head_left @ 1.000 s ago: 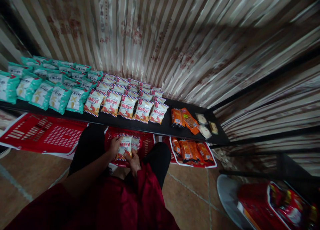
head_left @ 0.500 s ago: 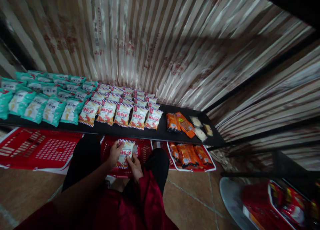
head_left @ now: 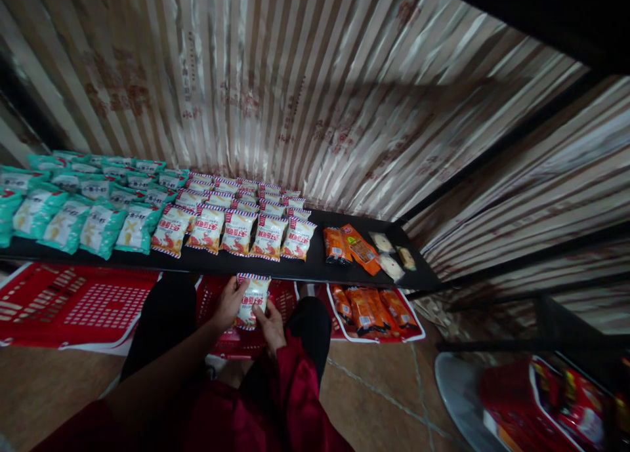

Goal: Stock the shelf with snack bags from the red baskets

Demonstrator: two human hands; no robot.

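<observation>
Between my knees I hold a white and orange snack bag (head_left: pixel 252 302) with a striped top edge, its printed front facing up. My left hand (head_left: pixel 231 304) is closed on its left side. My right hand (head_left: pixel 272 327) grips the lower right, thumb on the front. Just beyond, rows of matching snack bags (head_left: pixel 238 231) stand on a black shelf (head_left: pixel 315 268). To their left are rows of teal snack bags (head_left: pixel 102 229). Below my hands lies a red basket (head_left: pixel 283 296), partly hidden by the bag and my arms.
Orange packets (head_left: pixel 361 248) and several small pale packets (head_left: pixel 391 266) lie at the shelf's right end. Under it are a basket of orange packets (head_left: pixel 375 311) and another red basket (head_left: pixel 98 308) at left. A striped curtain (head_left: pixel 275 65) hangs behind; black rack bars run at right.
The held snack bag has shifted slightly right and up closer to the shelf edge, both hands still on it. The shelf sits a little lower in view as the camera tilted.
</observation>
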